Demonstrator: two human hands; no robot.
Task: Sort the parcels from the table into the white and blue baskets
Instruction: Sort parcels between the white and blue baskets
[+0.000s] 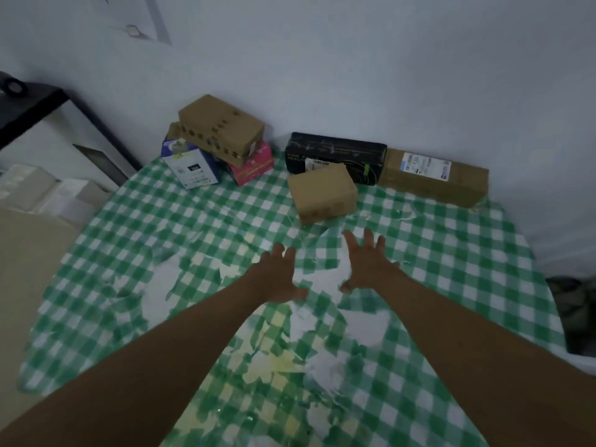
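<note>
- Both hands hold nothing: the left hand and the right hand reach forward over the table with fingers spread, palms down, not touching any parcel.
- Far left, off the table: a dark-topped white cabinet and pale boxes below it. No white or blue basket shows in this view.
- Left stack at the wall: a white and blue box and a pink box carry a brown carton on top, lying tilted across both.
- Risk: pulling either lower box first would likely tip the brown carton off; it should come away first.
- Centre: a small brown box is the nearest parcel, just ahead of the right hand's fingertips and apart from them. It leans against or touches a long black package behind it.
- Judgement: the small brown box looks like the next pick. A careless two-handed grab could shove it into the black package.
- Right: a long brown carton with a printed label lies along the wall, its far end close to the table edge.
- Risk: a push from the left could slide it over that edge.
- Cloth: the green checked covering is torn and peeling in patches; loose flaps could snag a dragged parcel, so lifting is safer.
- Sorting rule is not evident; a wrong basket is possible.
</note>
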